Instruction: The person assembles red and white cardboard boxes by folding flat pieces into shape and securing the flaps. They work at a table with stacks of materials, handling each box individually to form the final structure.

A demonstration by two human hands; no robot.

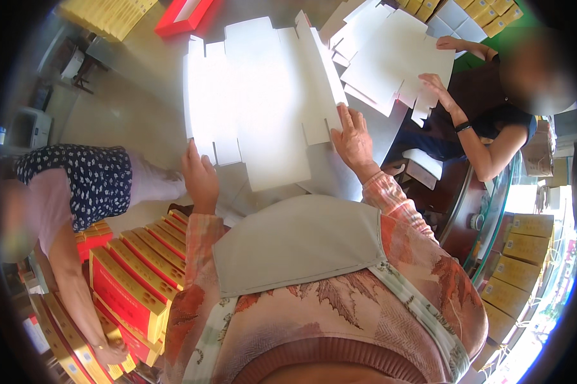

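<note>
Flat white box blank held by both hands above the table.

The left hand point(201, 176) pinches the near-left edge of the white cardboard sheet point(260, 96), fingers closed on it; the right hand point(352, 137) lies along its right flap, fingers spread and pressing, thumb side hidden, so a full clamp cannot be confirmed. The sheet spans between the two grips, extending away from them over the pale table point(128, 109). Judgement: fold along the scored creases, keeping both grips level so the panel does not buckle; the side flaps look floppy. Counts: one sheet in hand; one more white sheet point(391, 57), right of and beyond the right grip, held by a co-worker's two hands; roughly ten red-and-yellow boxes point(132, 281) stacked below the left grip; one red tray point(185, 16) far beyond it.
</note>
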